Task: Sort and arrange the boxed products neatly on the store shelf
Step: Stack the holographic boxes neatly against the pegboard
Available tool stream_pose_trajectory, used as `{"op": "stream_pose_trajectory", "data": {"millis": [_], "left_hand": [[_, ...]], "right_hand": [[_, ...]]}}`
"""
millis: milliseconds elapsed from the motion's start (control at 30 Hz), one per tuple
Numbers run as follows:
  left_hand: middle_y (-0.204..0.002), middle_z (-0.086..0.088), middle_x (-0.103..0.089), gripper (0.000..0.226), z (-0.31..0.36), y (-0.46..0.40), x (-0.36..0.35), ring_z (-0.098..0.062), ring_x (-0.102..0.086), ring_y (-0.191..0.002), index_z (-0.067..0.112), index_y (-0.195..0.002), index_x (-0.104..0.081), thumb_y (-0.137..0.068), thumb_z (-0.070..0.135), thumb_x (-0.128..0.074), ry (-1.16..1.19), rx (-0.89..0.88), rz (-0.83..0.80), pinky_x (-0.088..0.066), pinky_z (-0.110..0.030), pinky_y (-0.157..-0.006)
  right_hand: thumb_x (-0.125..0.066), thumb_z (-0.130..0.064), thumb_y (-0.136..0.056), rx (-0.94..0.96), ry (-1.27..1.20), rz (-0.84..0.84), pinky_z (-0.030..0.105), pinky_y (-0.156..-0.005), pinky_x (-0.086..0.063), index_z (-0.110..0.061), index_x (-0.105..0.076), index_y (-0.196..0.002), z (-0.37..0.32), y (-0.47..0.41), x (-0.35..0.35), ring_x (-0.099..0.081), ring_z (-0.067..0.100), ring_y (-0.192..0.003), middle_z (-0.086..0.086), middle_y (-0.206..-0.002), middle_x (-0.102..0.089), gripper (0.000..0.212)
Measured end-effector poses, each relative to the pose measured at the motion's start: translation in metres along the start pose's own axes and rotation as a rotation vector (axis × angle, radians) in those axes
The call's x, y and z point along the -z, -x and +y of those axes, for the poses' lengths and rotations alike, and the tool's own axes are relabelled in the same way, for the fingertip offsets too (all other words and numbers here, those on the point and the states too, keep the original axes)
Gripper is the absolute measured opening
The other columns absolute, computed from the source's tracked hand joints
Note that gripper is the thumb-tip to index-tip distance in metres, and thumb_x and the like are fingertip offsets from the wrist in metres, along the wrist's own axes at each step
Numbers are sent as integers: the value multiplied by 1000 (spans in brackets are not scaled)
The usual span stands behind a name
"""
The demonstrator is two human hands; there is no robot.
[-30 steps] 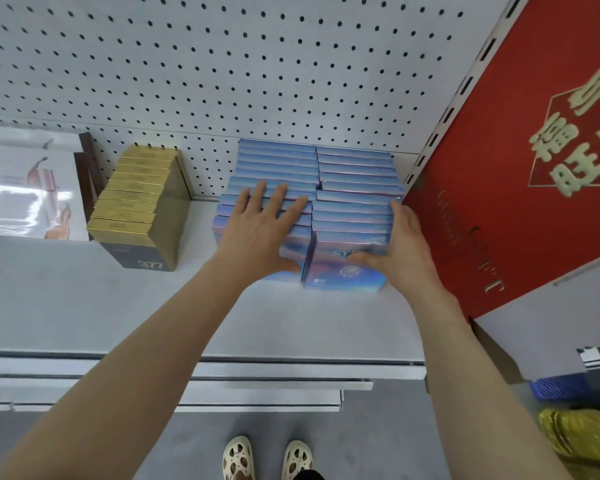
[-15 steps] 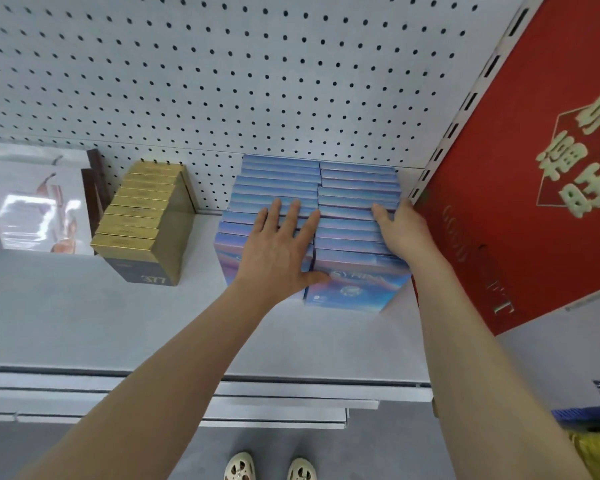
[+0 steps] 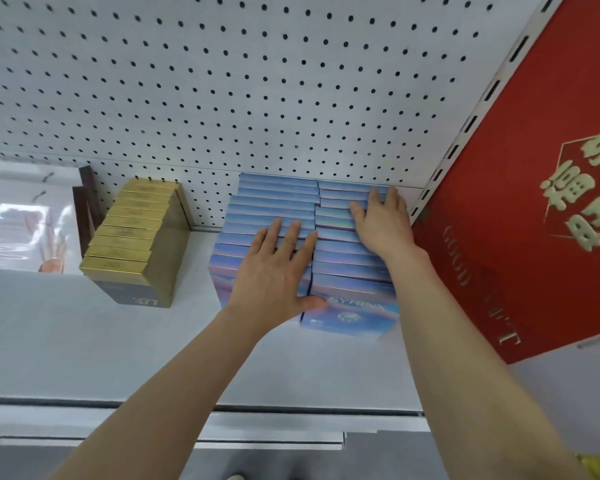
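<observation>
Two rows of iridescent blue boxes stand upright on the white shelf (image 3: 84, 348), running back to the pegboard. My left hand (image 3: 278, 271) lies flat with fingers spread on top of the left blue row (image 3: 271, 202), its thumb against the front box of the right row. My right hand (image 3: 381, 223) rests open on the tops of the right blue row (image 3: 350, 271), far back near the pegboard, fingers reaching the rearmost boxes. Neither hand grips a box. A row of gold boxes (image 3: 132, 237) stands to the left.
A large red gift box (image 3: 520, 202) with gold lettering leans at the right, close to the right blue row. White glossy packages (image 3: 25, 223) and dark brown boxes (image 3: 84, 209) sit at the far left. The pegboard (image 3: 257, 81) backs the shelf.
My right hand slid from the front of the right blue row back along its tops to the rear boxes. My left hand stayed flat on the left row.
</observation>
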State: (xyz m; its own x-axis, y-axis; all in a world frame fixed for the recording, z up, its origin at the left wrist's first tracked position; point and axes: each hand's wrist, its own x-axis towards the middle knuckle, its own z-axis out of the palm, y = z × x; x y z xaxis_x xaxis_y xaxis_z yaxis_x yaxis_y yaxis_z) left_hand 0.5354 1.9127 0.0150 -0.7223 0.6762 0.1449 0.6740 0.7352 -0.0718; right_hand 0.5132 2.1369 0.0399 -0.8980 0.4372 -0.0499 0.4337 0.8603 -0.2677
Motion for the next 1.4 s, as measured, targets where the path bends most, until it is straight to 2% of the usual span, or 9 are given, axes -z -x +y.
{"op": "stream_pose_trajectory", "data": {"millis": [300,467,567,667,767,867,1033,1233,1400], "left_hand": [[-164,-8,-7,105,-1,0,0,-36,0,-150,25,-156,-3,-75,86,-30,-6,-15,1,-1,-47,-121],[-164,-8,-8,103,-1,1,2,-36,-2,-150,26,-156,-5,-76,85,-33,-11,-8,2,-2,-47,-121],[-163,-7,-10,103,0,1,4,-35,-4,-150,26,-156,-8,-76,83,-40,15,4,5,-4,-46,-121],[-163,-7,-12,103,0,1,4,-34,-6,-150,25,-156,-10,-76,82,-44,22,13,4,-6,-46,-121],[-163,-7,-13,104,1,3,3,-34,-7,-149,25,-156,-10,-76,82,-45,15,15,-4,-7,-47,-121],[-163,-7,-13,104,2,4,3,-35,-8,-149,23,-156,-10,-77,80,-47,-8,17,9,-7,-46,-121],[-161,-8,-20,103,4,3,2,-36,-13,-148,19,-155,-15,-77,74,-55,-25,19,30,-10,-45,-120],[-162,-9,-17,99,4,4,1,-35,-12,-149,15,-155,-13,-82,70,-53,-44,-16,28,-10,-45,-121],[-162,-6,-15,96,0,3,2,-32,-10,-149,16,-155,-11,-85,68,-50,-53,-45,18,-10,-43,-121]], "right_hand": [[-24,-46,-105,56,77,3,49,-120,-18,-6,-19,-155,4,0,-3,-11,42,-147,24,-161,-9,64],[-21,-53,-104,57,40,-61,48,-123,-8,-17,-14,-158,-1,5,7,1,38,-151,13,-166,-1,65],[-21,-82,-87,88,-40,-42,50,-122,-2,-31,-11,-158,5,45,20,6,33,-152,7,-166,3,88],[-32,-106,-44,129,-2,-143,51,-120,0,-40,2,-155,22,102,20,14,31,-151,4,-166,10,133],[-75,-73,-62,170,285,-129,56,-119,-12,-37,9,-155,24,133,-1,11,38,-150,8,-165,14,130],[-77,-46,-79,164,360,77,50,-113,-30,-37,2,-156,14,134,-16,-4,42,-150,7,-166,1,111],[-77,-38,-81,212,324,80,48,-117,-26,-41,-5,-156,23,117,-19,-3,41,-151,4,-167,-3,104],[-77,-53,-75,278,424,136,52,-122,-5,-30,-9,-158,11,126,-19,-2,37,-152,11,-165,-12,110],[-76,-49,-79,314,383,128,47,-122,-10,-31,-7,-157,-6,129,-19,-10,30,-152,11,-165,-9,105]]}}
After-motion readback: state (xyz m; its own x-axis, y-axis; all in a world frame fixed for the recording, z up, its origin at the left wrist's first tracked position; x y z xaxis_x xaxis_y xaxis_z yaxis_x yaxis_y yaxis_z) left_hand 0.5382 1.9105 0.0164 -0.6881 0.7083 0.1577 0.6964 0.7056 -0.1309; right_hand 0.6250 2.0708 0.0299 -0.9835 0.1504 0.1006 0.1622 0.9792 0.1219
